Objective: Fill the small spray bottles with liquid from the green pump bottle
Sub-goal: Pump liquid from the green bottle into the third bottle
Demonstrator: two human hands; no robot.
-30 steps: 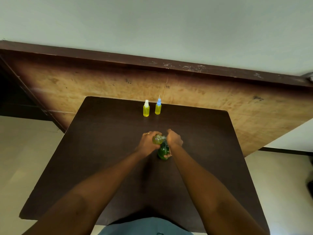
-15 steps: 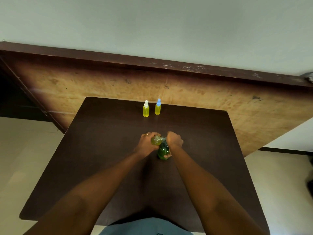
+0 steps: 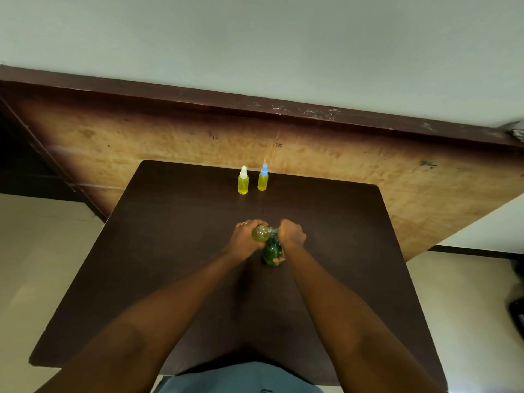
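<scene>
The green pump bottle stands near the middle of the dark table. My right hand is closed over its pump head, thumb against its lower side. My left hand grips a small open bottle with yellow-green liquid, tilted with its mouth at the pump's nozzle. Two small spray bottles full of yellow liquid stand capped at the table's far edge: one with a white sprayer, one with a blue sprayer.
A large tilted wooden board with a dark rim leans behind the table. Pale floor lies on both sides. A dark object sits at the far right on the floor.
Both hands and the two bottles have held almost the same position; only a slight shift of the view.
</scene>
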